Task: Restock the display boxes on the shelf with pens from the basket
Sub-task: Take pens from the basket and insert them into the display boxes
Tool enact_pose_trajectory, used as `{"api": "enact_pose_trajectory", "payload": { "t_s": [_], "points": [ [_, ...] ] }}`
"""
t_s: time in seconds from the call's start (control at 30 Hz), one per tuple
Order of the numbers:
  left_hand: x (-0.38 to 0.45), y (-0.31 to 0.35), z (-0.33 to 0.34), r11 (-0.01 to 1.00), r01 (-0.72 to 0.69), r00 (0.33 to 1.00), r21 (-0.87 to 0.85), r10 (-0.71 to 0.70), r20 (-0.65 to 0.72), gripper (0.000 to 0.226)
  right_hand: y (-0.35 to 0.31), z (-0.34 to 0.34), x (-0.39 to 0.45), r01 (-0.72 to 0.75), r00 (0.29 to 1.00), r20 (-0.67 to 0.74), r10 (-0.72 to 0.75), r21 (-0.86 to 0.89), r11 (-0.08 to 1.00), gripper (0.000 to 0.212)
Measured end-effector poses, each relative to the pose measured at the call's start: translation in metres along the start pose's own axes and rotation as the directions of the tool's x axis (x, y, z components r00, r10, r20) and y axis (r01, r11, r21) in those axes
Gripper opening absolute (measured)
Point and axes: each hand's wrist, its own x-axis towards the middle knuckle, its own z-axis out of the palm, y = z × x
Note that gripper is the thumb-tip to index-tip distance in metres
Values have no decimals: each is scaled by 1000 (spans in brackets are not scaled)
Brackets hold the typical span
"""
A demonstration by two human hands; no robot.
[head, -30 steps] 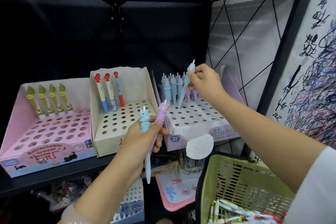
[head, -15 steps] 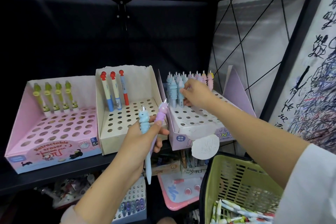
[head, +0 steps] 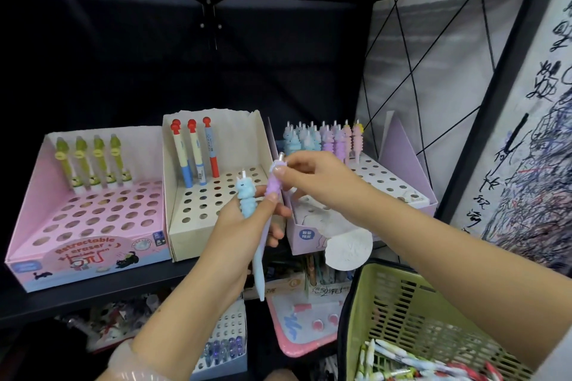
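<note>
Two unicorn-topped pens are held in front of the shelf (head: 93, 288): the blue pen (head: 247, 198) and the purple pen (head: 274, 192) are clamped in the left hand (head: 247, 226), while the purple one's soft, ribbed topper is pinched by the right hand (head: 312, 179). Light, stiff barrels are judged likely — best gripped just below the squashy topper. The lilac display box (head: 402, 189) stands just behind; the basket (head: 402, 318) sits lower right.

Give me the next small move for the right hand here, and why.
Probably lift the purple pen out of the left hand and carry it to the lilac box. The right hand already pinches its top, matching purple pens stand in that box's back row, and holes sit open.
</note>
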Motion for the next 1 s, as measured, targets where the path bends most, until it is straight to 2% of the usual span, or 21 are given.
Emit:
{"api": "enact_pose_trajectory", "payload": {
  "t_s": [0.07,0.13,0.27,0.33,0.43,0.53,0.67,0.83,0.9,1.0],
  "points": [
    [-1,0,6,1000,9,1000,-1,-9,7,11,2,0,-2,-13,1000,8,13,52,999,16],
    [-3,-1,9,999,37,999,-3,-36,16,14,5,-6,-1,-12,999,-43,18,135,991,15],
    [2,-5,5,991,68,997,113,-62,-55,20,11,-34,13,31,954,-294,52,269,963,19],
    [8,-5,2,984,94,993,152,-81,-87,22,16,-53,19,46,885,-460,77,250,967,17],
    [12,-4,-1,973,104,991,206,-84,-103,22,30,-78,26,-3,791,-610,44,68,998,7],
    [12,-3,0,984,99,990,149,-82,-118,12,43,-89,31,-48,777,-628,-48,-136,990,7],
    [9,-1,2,992,106,987,70,-97,-130,15,49,-88,40,-49,783,-611,-115,-245,968,8],
    [4,-1,3,982,61,994,179,-44,-99,19,49,-82,49,-26,812,-542,-219,-408,913,14],
    [3,-2,2,978,26,998,207,-14,-58,21,55,-78,49,-44,839,-503,-205,-440,897,14],
    [3,-4,-2,979,12,1000,202,-6,-27,29,62,-76,49,-90,839,-528,-133,-376,922,22]
  ]
}}
